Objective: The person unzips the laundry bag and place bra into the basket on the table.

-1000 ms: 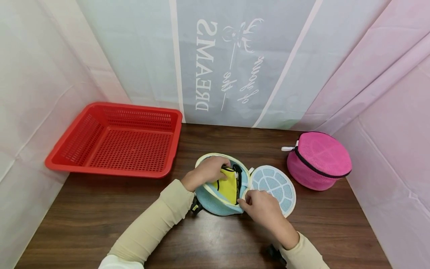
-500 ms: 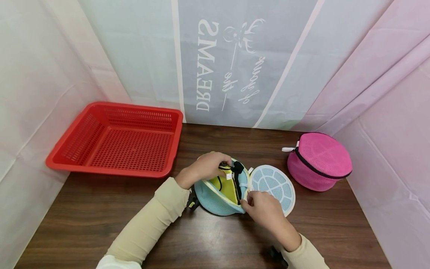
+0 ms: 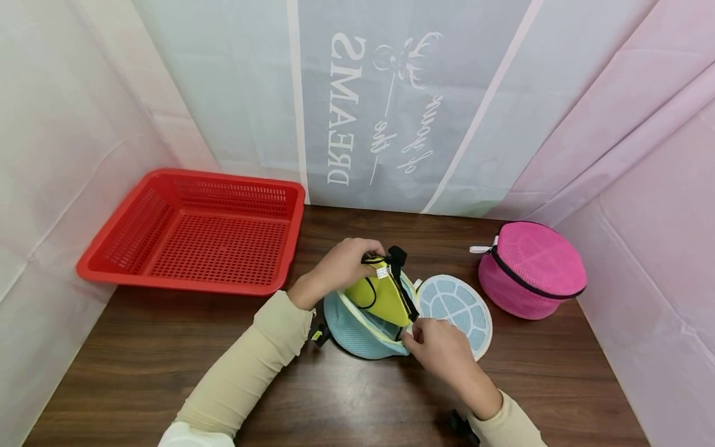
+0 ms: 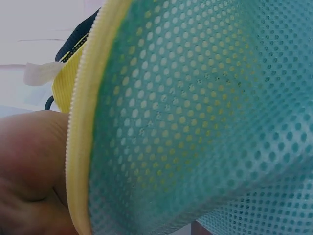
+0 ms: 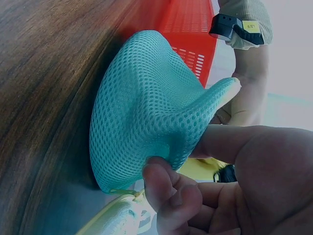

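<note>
A light-blue mesh laundry bag (image 3: 354,329) with a pale yellow zip edge stands in the middle of the table, its round lid (image 3: 455,310) folded out to the right. My left hand (image 3: 347,266) grips the top of a yellow pouch (image 3: 385,301), which has a black zip and a small white label. The pouch is tilted and partly raised above the bag's opening; its lower part is still inside. My right hand (image 3: 438,344) pinches the bag's rim at the near right, with thumb and fingers on the mesh in the right wrist view.
A red plastic basket (image 3: 226,288) sits at the back left. At the back right stands a pink mesh bag (image 3: 536,254) with a black zip, closed. Fabric curtains (image 3: 251,81) border the wooden table (image 3: 167,360) at the back and sides.
My left hand has raised the yellow pouch upward, and more of it now shows above the bag. The right hand has stayed at the rim.
</note>
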Action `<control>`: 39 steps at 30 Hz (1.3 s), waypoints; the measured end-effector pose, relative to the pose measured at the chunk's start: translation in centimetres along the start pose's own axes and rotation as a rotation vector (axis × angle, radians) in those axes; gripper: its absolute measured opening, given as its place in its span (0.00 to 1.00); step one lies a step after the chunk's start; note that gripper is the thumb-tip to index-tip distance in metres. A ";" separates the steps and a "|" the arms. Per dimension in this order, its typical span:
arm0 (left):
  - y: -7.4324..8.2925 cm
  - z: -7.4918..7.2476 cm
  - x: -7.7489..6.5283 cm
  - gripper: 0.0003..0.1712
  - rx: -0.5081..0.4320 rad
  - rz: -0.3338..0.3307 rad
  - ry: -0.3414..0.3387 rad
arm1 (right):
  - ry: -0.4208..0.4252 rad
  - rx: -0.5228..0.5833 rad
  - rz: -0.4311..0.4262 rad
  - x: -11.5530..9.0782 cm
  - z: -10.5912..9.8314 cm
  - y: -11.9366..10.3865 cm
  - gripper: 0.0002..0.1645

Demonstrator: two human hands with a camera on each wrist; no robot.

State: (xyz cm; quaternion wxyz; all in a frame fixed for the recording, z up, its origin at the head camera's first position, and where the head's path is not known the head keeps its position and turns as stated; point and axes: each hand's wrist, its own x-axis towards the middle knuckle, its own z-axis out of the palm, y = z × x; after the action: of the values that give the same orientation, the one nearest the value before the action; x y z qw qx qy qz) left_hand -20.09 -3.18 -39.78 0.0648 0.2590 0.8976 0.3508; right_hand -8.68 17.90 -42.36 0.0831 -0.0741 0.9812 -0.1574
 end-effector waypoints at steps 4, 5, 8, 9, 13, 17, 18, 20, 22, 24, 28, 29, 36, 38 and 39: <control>0.4 -0.3 0.1 0.18 -0.038 0.001 0.041 | 0.001 -0.002 -0.001 -0.1 0.0 0.0 0.18; 0.5 -0.4 0.1 0.19 -0.047 0.002 0.049 | -0.002 -0.003 0.002 -0.1 0.0 0.0 0.18; 0.9 -0.7 0.3 0.20 -0.058 0.002 0.062 | -0.012 -0.003 0.015 -0.1 0.0 -0.1 0.19; 1.1 -0.9 0.3 0.20 -0.061 0.002 0.062 | -0.016 -0.003 0.021 -0.1 0.0 -0.1 0.19; 1.8 -1.4 0.6 0.21 -0.043 0.000 0.061 | -0.018 -0.014 0.031 -0.1 0.0 -0.1 0.21; 2.7 -2.1 0.9 0.20 -0.026 -0.005 0.056 | -0.016 -0.015 0.027 -0.2 0.0 -0.1 0.26; 2.9 -2.3 1.0 0.20 -0.021 -0.007 0.054 | -0.015 -0.014 0.022 -0.2 0.0 -0.1 0.26; 3.2 -2.7 1.1 0.19 -0.014 -0.011 0.050 | -0.013 -0.012 0.011 -0.2 -0.1 -0.1 0.26; 3.4 -3.0 1.3 0.19 -0.006 -0.016 0.047 | -0.005 -0.016 -0.001 -0.2 0.0 -0.1 0.25; 3.6 -3.3 1.4 0.19 0.005 -0.022 0.050 | 0.004 -0.022 -0.011 -0.2 -0.1 -0.1 0.23; 3.9 -3.9 1.6 0.19 0.015 -0.030 0.055 | 0.018 -0.025 -0.012 -0.2 -0.1 0.0 0.22; 4.0 -4.1 1.6 0.19 0.015 -0.031 0.055 | 0.018 -0.022 -0.011 -0.2 -0.1 0.0 0.22; 4.3 -5.1 1.9 0.21 -0.006 -0.037 0.071 | 0.008 -0.012 -0.011 -0.3 -0.1 -0.1 0.24; 4.5 -5.3 1.9 0.21 -0.016 -0.049 0.075 | 0.001 -0.018 -0.005 -0.2 -0.1 -0.1 0.24; 4.5 -5.5 1.9 0.22 -0.024 -0.055 0.073 | -0.004 -0.018 -0.001 -0.2 -0.1 -0.1 0.24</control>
State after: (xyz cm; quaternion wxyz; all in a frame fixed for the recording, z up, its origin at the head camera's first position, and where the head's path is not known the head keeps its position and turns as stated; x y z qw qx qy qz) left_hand -21.47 -2.67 -32.57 0.0448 0.2204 0.9019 0.3688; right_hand -8.44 17.85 -42.23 0.0841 -0.0754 0.9825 -0.1484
